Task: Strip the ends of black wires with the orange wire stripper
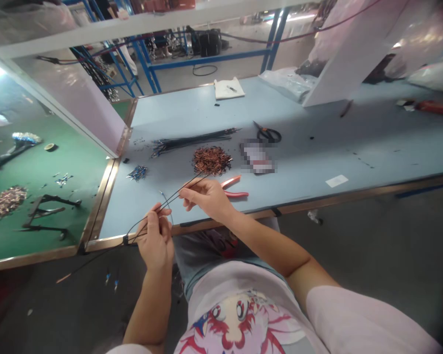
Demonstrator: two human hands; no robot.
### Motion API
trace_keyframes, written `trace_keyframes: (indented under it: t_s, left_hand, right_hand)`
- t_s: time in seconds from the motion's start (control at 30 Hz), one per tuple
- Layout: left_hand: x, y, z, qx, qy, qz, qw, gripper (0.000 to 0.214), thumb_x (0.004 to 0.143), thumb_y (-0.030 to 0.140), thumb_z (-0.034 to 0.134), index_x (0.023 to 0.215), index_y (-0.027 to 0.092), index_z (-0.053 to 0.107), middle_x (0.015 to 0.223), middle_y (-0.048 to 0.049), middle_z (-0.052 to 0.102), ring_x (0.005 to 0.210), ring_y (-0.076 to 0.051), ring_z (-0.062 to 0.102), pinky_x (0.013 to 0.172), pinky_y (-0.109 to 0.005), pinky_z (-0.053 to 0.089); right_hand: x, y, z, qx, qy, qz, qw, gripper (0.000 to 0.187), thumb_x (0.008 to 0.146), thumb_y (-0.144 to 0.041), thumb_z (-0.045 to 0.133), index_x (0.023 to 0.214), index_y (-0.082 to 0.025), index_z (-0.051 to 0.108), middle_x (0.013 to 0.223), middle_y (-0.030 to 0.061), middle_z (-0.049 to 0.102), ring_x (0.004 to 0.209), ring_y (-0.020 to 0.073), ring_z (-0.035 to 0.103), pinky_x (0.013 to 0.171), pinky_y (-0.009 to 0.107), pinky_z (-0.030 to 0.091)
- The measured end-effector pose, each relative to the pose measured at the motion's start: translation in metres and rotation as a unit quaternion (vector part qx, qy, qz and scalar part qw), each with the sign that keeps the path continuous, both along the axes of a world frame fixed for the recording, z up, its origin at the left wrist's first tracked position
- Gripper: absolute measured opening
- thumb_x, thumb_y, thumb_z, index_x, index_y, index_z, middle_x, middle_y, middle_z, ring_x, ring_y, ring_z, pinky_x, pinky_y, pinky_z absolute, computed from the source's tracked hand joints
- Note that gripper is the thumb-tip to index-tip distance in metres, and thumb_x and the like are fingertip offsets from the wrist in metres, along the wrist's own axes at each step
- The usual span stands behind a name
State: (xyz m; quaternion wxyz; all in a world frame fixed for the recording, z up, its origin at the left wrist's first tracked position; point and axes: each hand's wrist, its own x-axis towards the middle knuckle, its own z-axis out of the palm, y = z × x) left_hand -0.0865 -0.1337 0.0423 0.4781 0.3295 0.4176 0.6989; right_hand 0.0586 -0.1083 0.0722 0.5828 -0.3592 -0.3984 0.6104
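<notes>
Thin black wires (174, 197) run between my two hands over the front edge of the table. My left hand (155, 236) is closed around them, and their lower part trails past it to a copper-coloured end at the lower left. My right hand (206, 196) pinches the wires between thumb and fingers near their upper ends. Just beyond it lies a heap of small copper-coloured pieces (211, 160). Red-handled pliers (237, 194) rest beside my right hand, partly hidden by it. Small blue-ended terminals (137, 172) form a little pile farther left.
A bundle of black wires (195, 139) lies behind the copper heap. Scissors (268, 134) and a pixelated flat object (258, 157) are to its right. White uprights (339, 64) carry a shelf across the table. At left, a green-topped table (70, 216) adjoins, holding another heap and a black stand.
</notes>
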Motion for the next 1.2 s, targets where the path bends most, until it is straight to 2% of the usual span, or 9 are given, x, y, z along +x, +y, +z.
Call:
trace_keyframes:
  t_s: [0.37,0.73,0.8,0.87,0.93,1.03,1.1,1.13,1.2]
  left_hand:
    - [0.004,0.004,0.003,-0.023,-0.053,0.011,0.998,0.041,0.068,0.048,0.088,0.087,0.014,0.077,0.056,0.0009,0.063,0.033,0.001,0.031,0.037,-0.013,0.022]
    - [0.007,0.009,0.000,0.006,-0.039,0.022,0.999,0.036,0.071,0.048,0.088,0.088,0.016,0.080,0.074,-0.0049,0.071,0.039,0.002,0.032,0.038,-0.014,0.021]
    - [0.006,0.011,0.000,0.011,-0.034,0.027,0.999,0.037,0.070,0.048,0.088,0.087,0.017,0.081,0.072,-0.0039,0.070,0.038,0.002,0.032,0.038,-0.013,0.020]
    - [0.004,0.013,0.002,0.013,-0.021,0.033,0.999,0.035,0.071,0.047,0.088,0.087,0.017,0.081,0.071,-0.0032,0.069,0.039,0.002,0.031,0.038,-0.013,0.021]
    - [0.001,0.014,0.004,0.013,0.004,0.030,0.999,0.032,0.074,0.044,0.086,0.088,0.016,0.081,0.071,-0.0035,0.069,0.040,0.002,0.031,0.039,-0.014,0.021]
    - [-0.003,0.014,0.008,0.006,0.054,-0.003,0.998,0.028,0.081,0.042,0.080,0.091,0.016,0.081,0.073,-0.0046,0.070,0.042,0.001,0.031,0.040,-0.015,0.022]
    - [-0.004,0.013,0.010,0.002,0.089,-0.030,0.996,0.029,0.083,0.044,0.078,0.095,0.017,0.081,0.074,-0.0049,0.070,0.044,-0.001,0.032,0.041,-0.015,0.024]
    - [-0.004,0.013,0.010,0.004,0.108,-0.038,0.993,0.030,0.084,0.045,0.077,0.096,0.017,0.081,0.074,-0.0050,0.070,0.045,-0.001,0.033,0.042,-0.016,0.025]
    - [-0.004,0.015,0.012,0.017,0.153,-0.043,0.987,0.031,0.085,0.047,0.076,0.097,0.018,0.081,0.076,-0.0049,0.071,0.047,-0.002,0.034,0.043,-0.016,0.027]
  right_hand:
    - [0.001,-0.005,-0.005,-0.003,-0.019,-0.044,0.999,0.034,0.071,-0.048,0.083,0.073,-0.017,0.069,0.065,-0.0004,0.068,0.052,0.0100,0.061,0.049,0.024,0.057]
    - [0.002,-0.001,-0.015,-0.016,0.031,-0.014,0.999,0.033,0.066,-0.042,0.087,0.080,-0.019,0.069,0.079,0.0017,0.069,0.067,0.0127,0.064,0.052,0.025,0.057]
    - [0.003,-0.007,-0.016,-0.028,-0.009,0.018,0.999,0.034,0.069,-0.046,0.084,0.082,-0.019,0.068,0.078,0.0021,0.070,0.063,0.0136,0.063,0.049,0.026,0.056]
    - [0.005,-0.018,-0.014,-0.002,-0.127,0.042,0.991,0.030,0.079,-0.048,0.076,0.078,-0.019,0.066,0.069,0.0017,0.068,0.054,0.0137,0.060,0.048,0.029,0.053]
    - [0.009,-0.029,-0.008,0.118,-0.285,-0.016,0.951,0.029,0.090,-0.043,0.067,0.072,-0.020,0.065,0.063,0.0027,0.067,0.055,0.0152,0.059,0.057,0.032,0.052]
    - [0.018,-0.029,0.004,0.344,-0.444,-0.192,0.805,0.013,0.094,-0.030,0.062,0.089,-0.022,0.072,0.091,0.0088,0.076,0.090,0.0231,0.067,0.089,0.041,0.051]
    - [0.024,-0.018,0.008,0.384,-0.525,-0.217,0.728,0.018,0.096,-0.028,0.060,0.109,-0.022,0.072,0.113,0.0109,0.075,0.114,0.0278,0.062,0.108,0.048,0.039]
    - [0.026,-0.010,0.008,0.385,-0.557,-0.205,0.707,0.021,0.098,-0.029,0.058,0.112,-0.021,0.071,0.111,0.0108,0.075,0.112,0.0277,0.062,0.110,0.050,0.037]
    - [0.030,0.006,0.004,0.387,-0.590,-0.148,0.693,0.023,0.101,-0.028,0.053,0.106,-0.019,0.073,0.096,0.0098,0.074,0.095,0.0240,0.064,0.099,0.044,0.045]
